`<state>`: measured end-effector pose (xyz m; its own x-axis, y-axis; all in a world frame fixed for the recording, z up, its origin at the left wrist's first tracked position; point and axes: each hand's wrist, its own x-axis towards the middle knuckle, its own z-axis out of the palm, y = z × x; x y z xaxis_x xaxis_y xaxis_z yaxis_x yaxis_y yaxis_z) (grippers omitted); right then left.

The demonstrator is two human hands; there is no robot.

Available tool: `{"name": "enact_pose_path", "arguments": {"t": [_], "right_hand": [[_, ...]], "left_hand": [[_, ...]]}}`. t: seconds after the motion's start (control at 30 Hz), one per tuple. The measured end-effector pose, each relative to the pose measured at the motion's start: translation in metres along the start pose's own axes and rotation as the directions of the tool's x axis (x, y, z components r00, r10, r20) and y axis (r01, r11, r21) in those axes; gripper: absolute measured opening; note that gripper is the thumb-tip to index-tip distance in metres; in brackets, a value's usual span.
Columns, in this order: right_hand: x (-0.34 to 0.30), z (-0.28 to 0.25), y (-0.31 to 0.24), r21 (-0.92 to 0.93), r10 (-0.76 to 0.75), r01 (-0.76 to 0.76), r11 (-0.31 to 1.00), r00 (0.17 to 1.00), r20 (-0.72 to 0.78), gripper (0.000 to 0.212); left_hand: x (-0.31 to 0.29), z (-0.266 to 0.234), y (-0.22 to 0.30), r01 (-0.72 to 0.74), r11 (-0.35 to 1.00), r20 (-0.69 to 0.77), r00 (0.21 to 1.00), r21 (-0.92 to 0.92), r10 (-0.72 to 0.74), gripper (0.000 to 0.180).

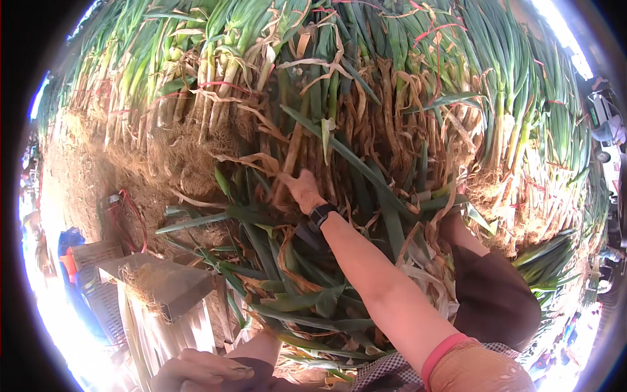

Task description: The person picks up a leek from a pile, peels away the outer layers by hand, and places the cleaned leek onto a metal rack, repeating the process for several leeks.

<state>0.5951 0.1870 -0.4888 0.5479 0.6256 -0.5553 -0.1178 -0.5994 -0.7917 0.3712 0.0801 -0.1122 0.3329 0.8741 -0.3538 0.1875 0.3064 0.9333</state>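
The right arm stretches up and forward from the lower right edge, nearly straight, bare from a pink cuff at the upper arm to a dark wristwatch [321, 213] at the wrist. The right hand [302, 187] reaches into a tall wall of stacked green onions [366, 98], bundles lying with pale stalks and dry brown husks facing out and green tops fanning upward. Its grip is part closed: the fingers curl among the dry stalks at the middle of the stack, touching them, though whether they have clamped on a single stalk cannot be told, since the fingertips are buried among the husks. Below the hand lies a loose heap of long green leaves [294, 294], spilling down toward the person's lap. The left hand [202, 371] rests low at the bottom edge, fingers bent loosely over a dark sleeve or cloth, well apart from the stack; its grip holds no onion. To its upper left stands a brown cardboard box [160, 281] dusted with roots, and a dark trouser knee [493, 300] shows at the right.
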Motion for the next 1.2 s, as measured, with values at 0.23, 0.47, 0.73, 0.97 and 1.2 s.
{"name": "enact_pose_path", "arguments": {"t": [0.23, 0.47, 0.73, 0.97, 1.2], "right_hand": [[-0.138, -0.064, -0.074, 0.765, -0.298, -0.063, 0.641, 0.898, 0.323, 0.041], [-0.246, -0.084, 0.064, 0.593, 0.063, -0.615, 0.52, 0.72, 0.691, 0.031], [-0.32, -0.151, -0.022, 0.705, -0.155, -0.367, 0.606, 0.815, 0.558, 0.02], [-0.413, -0.191, 0.005, 0.594, -0.502, 0.162, 0.788, 0.726, 0.469, 0.035], [-0.44, -0.232, 0.015, 0.475, -0.563, 0.353, 0.806, 0.703, 0.434, 0.036]], "left_hand": [[-0.007, 0.002, 0.013, 0.061, 0.998, -0.012, 0.998, 0.022, -0.06, 0.024], [-0.013, 0.027, 0.0, -0.083, 0.983, 0.114, 0.988, -0.162, 0.103, 0.03], [0.017, 0.05, -0.04, -0.08, 0.975, 0.127, 0.986, -0.208, 0.108, 0.026], [0.102, 0.056, -0.135, -0.312, 0.948, 0.185, 0.93, -0.06, 0.317, 0.033], [0.117, 0.092, -0.089, 0.125, 0.918, 0.655, 0.737, -0.377, 0.169, 0.048]]}}
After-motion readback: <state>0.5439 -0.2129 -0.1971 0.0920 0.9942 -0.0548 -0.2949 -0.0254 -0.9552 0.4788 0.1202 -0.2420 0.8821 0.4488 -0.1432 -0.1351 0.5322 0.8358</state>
